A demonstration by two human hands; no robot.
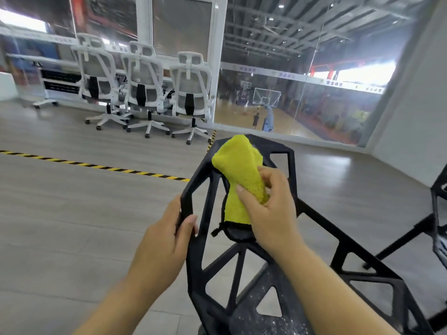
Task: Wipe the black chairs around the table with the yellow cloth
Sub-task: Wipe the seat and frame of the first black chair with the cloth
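A black chair (242,267) with an open, angular frame fills the lower middle of the head view. My left hand (167,240) grips the left bar of its backrest, thumb over the front. My right hand (268,209) holds the yellow cloth (238,170), bunched in its fingers and draped over the upper part of the backrest. The cloth has a black-edged corner hanging down below my hand. Pale dust shows on the chair's seat at the bottom.
Part of a second black chair (439,213) shows at the right edge. Three white office chairs (145,90) stand along the far glass wall. A yellow-and-black tape line (96,165) crosses the grey floor on the left.
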